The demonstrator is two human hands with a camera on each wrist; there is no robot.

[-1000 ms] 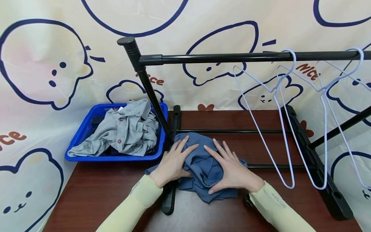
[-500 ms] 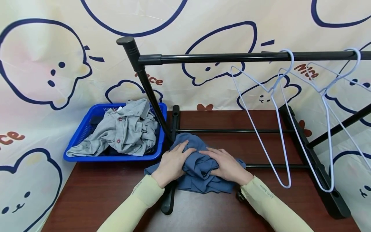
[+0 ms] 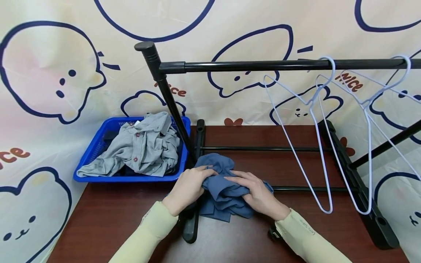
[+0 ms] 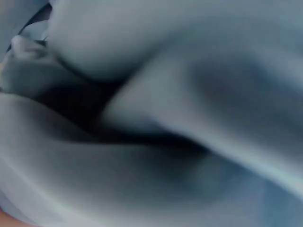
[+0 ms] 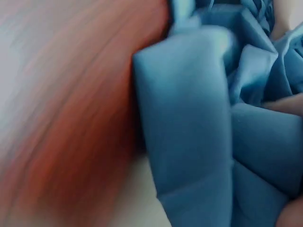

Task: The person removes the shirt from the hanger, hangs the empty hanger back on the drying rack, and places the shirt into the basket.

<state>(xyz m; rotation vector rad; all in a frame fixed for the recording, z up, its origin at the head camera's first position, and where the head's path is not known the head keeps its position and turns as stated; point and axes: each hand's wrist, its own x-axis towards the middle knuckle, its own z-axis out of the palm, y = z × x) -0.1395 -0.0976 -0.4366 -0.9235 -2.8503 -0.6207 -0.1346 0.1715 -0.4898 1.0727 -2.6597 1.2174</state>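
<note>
A crumpled blue garment (image 3: 227, 193) lies on the table between both hands, partly over the black rack's left foot. From its left side my left hand (image 3: 188, 186) grips the cloth with bent fingers. My right hand (image 3: 258, 190) holds gathered folds on the other side, its fingers lying across the top. In the left wrist view, blurred cloth (image 4: 118, 184) fills the picture and hides the fingers. Folds of the blue garment (image 5: 189, 123) bunch up in the right wrist view, with bits of fingers at the right edge. The garment's exact kind cannot be told from this heap.
A blue basket (image 3: 125, 179) holding a grey buttoned shirt (image 3: 144, 146) stands at the back left. Above the table runs the rack's black rail (image 3: 243, 67). White hangers (image 3: 323, 160) hang from it on the right. The wall behind has a cartoon print.
Both hands went from spread fingers on the garment to gripping it. The garment is bunched smaller, and its near edge has drawn back. The basket and hangers stay roughly in place.
</note>
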